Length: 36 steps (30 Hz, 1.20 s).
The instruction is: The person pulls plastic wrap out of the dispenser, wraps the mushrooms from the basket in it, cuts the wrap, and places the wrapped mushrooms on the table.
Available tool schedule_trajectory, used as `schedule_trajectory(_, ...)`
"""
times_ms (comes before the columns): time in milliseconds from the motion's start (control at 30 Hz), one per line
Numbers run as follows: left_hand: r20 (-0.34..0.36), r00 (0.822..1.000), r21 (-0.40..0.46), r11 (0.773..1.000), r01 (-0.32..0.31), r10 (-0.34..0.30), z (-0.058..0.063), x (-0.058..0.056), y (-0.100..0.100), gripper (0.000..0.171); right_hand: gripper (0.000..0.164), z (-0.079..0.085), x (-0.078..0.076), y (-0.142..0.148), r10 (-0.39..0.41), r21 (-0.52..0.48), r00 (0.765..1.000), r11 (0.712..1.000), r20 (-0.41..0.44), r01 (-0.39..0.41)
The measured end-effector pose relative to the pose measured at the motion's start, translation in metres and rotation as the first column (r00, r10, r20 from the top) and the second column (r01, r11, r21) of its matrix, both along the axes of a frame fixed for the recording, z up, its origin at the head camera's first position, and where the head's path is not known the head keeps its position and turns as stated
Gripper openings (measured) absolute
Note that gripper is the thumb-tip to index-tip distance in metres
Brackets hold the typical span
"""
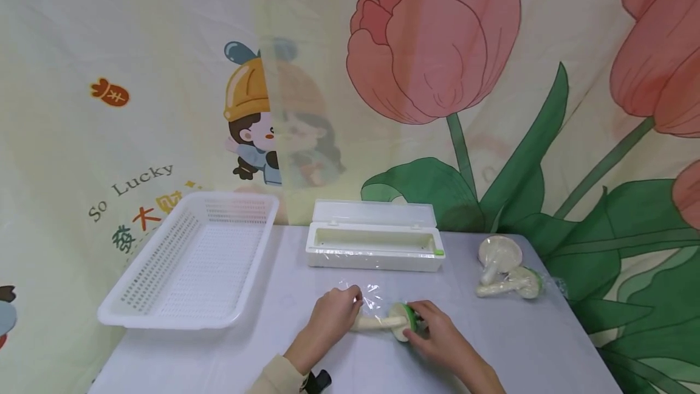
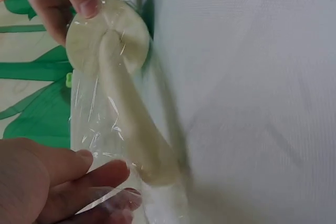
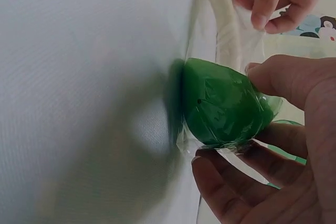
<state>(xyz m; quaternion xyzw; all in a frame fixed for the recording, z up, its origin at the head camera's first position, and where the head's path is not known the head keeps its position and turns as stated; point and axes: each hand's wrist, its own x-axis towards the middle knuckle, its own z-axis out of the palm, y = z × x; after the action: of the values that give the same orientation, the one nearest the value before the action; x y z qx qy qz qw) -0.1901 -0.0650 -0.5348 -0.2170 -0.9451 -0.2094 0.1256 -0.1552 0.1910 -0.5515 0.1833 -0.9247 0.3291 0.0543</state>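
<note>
A mushroom-shaped piece (image 1: pixel 381 323) with a green cap and a long cream stem lies sideways on the table in clear plastic wrap. My right hand (image 1: pixel 440 332) grips its cap, thumb on one side and fingers on the other. The right wrist view shows the domed green cap (image 3: pixel 226 103) under crinkled film. At the stem end, my left hand (image 1: pixel 335 314) pinches the loose clear wrap (image 2: pixel 92 114). From the left wrist, the pale underside of the cap and the bent stem (image 2: pixel 128 108) show, with film stretched beside them.
Behind the hands stands a long white box (image 1: pixel 377 259) with its clear lid raised. A white perforated basket (image 1: pixel 243 315) is at the left. Two more wrapped mushroom-shaped pieces (image 1: pixel 508 281) lie at the right, near the table's edge. A printed cloth (image 1: pixel 306 5) hangs behind.
</note>
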Motion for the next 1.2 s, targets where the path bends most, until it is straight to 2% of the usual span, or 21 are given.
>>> schedule_trajectory(100, 0.062, 0.998, 0.05, 0.998, 0.024, -0.027, -0.005, -0.003, 0.003, 0.006, 0.049, 0.0, 0.0, -0.002, -0.017, 0.012, 1.0, 1.0, 0.017, 0.017)
schedule_trajectory(200, 0.111, 0.991, 0.072, 0.995, 0.071, -0.078, -0.009, -0.003, 0.002, 0.019, 0.049, 0.0, -0.002, -0.004, -0.052, 0.022, 0.998, 0.998, 0.04, 0.051)
schedule_trajectory(267, 0.116, 0.989, 0.06, 0.994, 0.089, -0.096, -0.012, -0.002, 0.0, 0.027, 0.051, 0.0, -0.004, -0.004, -0.075, 0.024, 0.996, 0.997, 0.058, 0.074)
schedule_trajectory(367, -0.008, 0.996, 0.052, 0.994, 0.094, -0.094, -0.017, 0.001, -0.004, 0.028, 0.053, 0.0, -0.009, -0.004, -0.093, 0.028, 0.994, 0.995, 0.064, 0.091)
schedule_trajectory(500, -0.154, 0.984, 0.04, 0.994, 0.102, -0.095, -0.024, 0.004, -0.007, 0.027, 0.053, 0.001, -0.017, -0.003, -0.114, 0.035, 0.988, 0.993, 0.1, 0.111)
schedule_trajectory(533, -0.151, 0.983, 0.036, 0.993, 0.11, -0.104, -0.024, 0.004, -0.007, 0.028, 0.053, 0.001, -0.019, -0.004, -0.123, 0.038, 0.986, 0.992, 0.117, 0.119)
schedule_trajectory(667, -0.059, 0.99, 0.007, 0.991, 0.131, -0.131, -0.03, -0.001, -0.007, 0.035, 0.052, -0.001, -0.031, -0.004, -0.149, 0.035, 0.972, 0.989, 0.182, 0.145)
schedule_trajectory(833, 0.035, 0.993, 0.029, 0.994, 0.108, -0.109, -0.036, -0.01, -0.003, 0.034, 0.051, -0.005, -0.043, -0.005, -0.154, -0.004, 0.958, 0.987, 0.242, 0.16)
schedule_trajectory(933, 0.029, 0.997, 0.031, 0.997, 0.073, -0.074, -0.037, -0.015, 0.001, 0.026, 0.049, -0.006, -0.051, -0.005, -0.163, -0.011, 0.949, 0.985, 0.27, 0.172)
schedule_trajectory(1033, -0.019, 0.999, 0.012, 0.999, 0.04, -0.04, -0.036, -0.019, 0.004, 0.021, 0.049, -0.003, -0.058, -0.006, -0.175, 0.001, 0.941, 0.983, 0.289, 0.183)
schedule_trajectory(1133, -0.063, 0.998, -0.003, 0.999, 0.032, -0.032, -0.034, -0.022, 0.005, 0.02, 0.05, 0.001, -0.063, -0.007, -0.194, 0.011, 0.942, 0.98, 0.273, 0.198)
schedule_trajectory(1200, -0.08, 0.996, -0.013, 0.999, 0.029, -0.03, -0.033, -0.025, 0.006, 0.02, 0.05, 0.004, -0.065, -0.007, -0.209, 0.01, 0.95, 0.977, 0.23, 0.213)
